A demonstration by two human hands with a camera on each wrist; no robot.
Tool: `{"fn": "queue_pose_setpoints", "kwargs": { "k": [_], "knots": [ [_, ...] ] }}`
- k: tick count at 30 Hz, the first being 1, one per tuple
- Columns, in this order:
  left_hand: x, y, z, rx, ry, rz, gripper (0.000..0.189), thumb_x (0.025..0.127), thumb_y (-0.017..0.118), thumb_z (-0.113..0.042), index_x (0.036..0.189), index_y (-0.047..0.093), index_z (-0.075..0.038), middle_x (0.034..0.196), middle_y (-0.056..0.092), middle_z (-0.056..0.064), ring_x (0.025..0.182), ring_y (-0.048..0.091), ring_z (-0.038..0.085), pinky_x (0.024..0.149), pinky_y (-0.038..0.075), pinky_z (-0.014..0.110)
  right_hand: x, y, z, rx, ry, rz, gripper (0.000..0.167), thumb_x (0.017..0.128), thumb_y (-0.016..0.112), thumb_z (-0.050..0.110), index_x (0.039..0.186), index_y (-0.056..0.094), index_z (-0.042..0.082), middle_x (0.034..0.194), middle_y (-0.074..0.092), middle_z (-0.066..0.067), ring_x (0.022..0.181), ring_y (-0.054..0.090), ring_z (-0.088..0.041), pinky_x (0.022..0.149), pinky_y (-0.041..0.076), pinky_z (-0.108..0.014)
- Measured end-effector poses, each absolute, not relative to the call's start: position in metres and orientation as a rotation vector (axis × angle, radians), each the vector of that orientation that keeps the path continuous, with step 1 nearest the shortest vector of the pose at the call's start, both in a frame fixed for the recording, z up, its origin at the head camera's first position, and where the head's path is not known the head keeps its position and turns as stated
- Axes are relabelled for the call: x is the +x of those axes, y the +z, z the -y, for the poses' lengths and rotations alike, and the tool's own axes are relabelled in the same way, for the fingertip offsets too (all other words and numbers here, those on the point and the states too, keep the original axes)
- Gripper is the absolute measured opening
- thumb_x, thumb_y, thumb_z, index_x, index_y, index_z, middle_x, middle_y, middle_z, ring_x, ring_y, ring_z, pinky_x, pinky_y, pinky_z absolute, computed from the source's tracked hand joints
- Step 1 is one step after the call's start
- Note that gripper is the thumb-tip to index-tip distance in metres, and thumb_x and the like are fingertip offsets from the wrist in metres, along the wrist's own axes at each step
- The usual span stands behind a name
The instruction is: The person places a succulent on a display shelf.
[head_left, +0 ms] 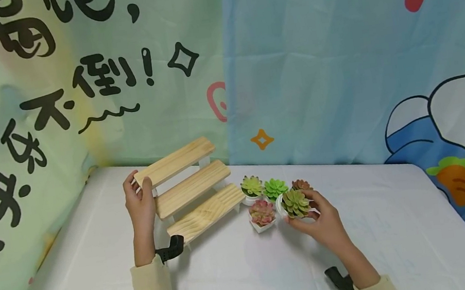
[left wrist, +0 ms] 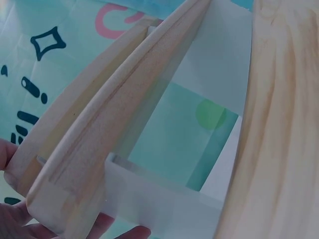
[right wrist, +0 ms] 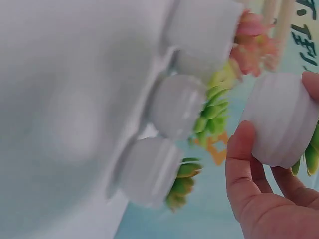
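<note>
A three-tier wooden stand (head_left: 192,189) with white side supports sits at an angle on the white table. My left hand (head_left: 140,207) grips the left end of its top board, thumb over the wood. The left wrist view shows a board (left wrist: 114,104) of the stand up close, with fingertips near its end. My right hand (head_left: 325,223) holds a green succulent (head_left: 295,203) by its round white pot (right wrist: 280,119), raised above the table. Close by stand a pink succulent (head_left: 262,212) in a square pot, a yellow-green one (head_left: 251,186), a bright green one (head_left: 275,188) and a reddish one (head_left: 301,185).
The white tablecloth (head_left: 241,281) spreads under everything. Behind it hangs a printed cloth backdrop (head_left: 316,80), and its green part (head_left: 167,119) turns the corner along the left side. Black bands with protruding pieces (head_left: 339,279) are on both wrists.
</note>
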State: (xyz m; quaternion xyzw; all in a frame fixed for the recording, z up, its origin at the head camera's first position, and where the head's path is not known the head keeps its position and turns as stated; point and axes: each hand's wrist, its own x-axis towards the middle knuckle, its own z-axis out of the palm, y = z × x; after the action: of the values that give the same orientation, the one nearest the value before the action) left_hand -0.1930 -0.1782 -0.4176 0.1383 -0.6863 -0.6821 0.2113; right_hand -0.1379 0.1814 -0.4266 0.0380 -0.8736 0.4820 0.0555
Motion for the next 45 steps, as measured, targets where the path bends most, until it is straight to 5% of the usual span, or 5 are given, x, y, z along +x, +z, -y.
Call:
{"fn": "queue_pose_setpoints", "kwargs": {
  "k": [8,23,27,34,45],
  "knots": [
    [-0.193,-0.419,0.180,0.387,-1.912,1.900,0.048,0.100,0.043,-0.018,0.144,0.035,-0.002,0.137,0.046,0.024,0.123,0.053,0.036,0.099,0.042,0.048,-0.141,-0.407,-0.170,0.118,1.598,2.633,0.068,0.083,0.078,0.009,0.140,0.042,-0.001,0.146,0.041,-0.021,0.129,0.048,-0.036,0.094,0.045,-0.020],
    [-0.195,-0.418,0.180,0.378,-1.920,1.895,0.048,0.100,0.044,-0.019,0.144,0.035,-0.002,0.137,0.047,0.024,0.122,0.053,0.036,0.098,0.043,0.049,-0.158,-0.382,-0.148,0.300,1.564,2.596,0.065,0.083,0.076,0.007,0.139,0.045,0.000,0.130,0.054,-0.020,0.117,0.055,-0.033,0.086,0.041,-0.007],
    [-0.195,-0.418,0.180,0.384,-1.919,1.898,0.048,0.100,0.044,-0.019,0.144,0.035,-0.003,0.137,0.047,0.023,0.122,0.054,0.035,0.097,0.043,0.047,-0.166,-0.377,-0.142,0.342,1.571,2.590,0.064,0.084,0.075,0.007,0.139,0.045,-0.001,0.131,0.053,-0.021,0.119,0.055,-0.035,0.087,0.043,-0.010],
    [-0.195,-0.419,0.181,0.383,-1.921,1.898,0.047,0.100,0.044,-0.019,0.144,0.036,-0.003,0.138,0.047,0.023,0.123,0.053,0.036,0.098,0.043,0.050,-0.178,-0.363,-0.128,0.380,1.670,2.579,0.064,0.085,0.074,0.008,0.141,0.043,-0.001,0.135,0.050,-0.020,0.124,0.053,-0.034,0.102,0.043,-0.047],
    [-0.196,-0.419,0.180,0.365,-1.922,1.887,0.047,0.100,0.044,-0.019,0.144,0.036,-0.003,0.138,0.046,0.023,0.124,0.053,0.036,0.097,0.043,0.049,-0.193,-0.352,-0.100,0.479,1.759,2.530,0.061,0.086,0.072,0.005,0.140,0.044,-0.001,0.136,0.048,-0.020,0.123,0.052,-0.034,0.099,0.046,-0.041]
  ]
}}
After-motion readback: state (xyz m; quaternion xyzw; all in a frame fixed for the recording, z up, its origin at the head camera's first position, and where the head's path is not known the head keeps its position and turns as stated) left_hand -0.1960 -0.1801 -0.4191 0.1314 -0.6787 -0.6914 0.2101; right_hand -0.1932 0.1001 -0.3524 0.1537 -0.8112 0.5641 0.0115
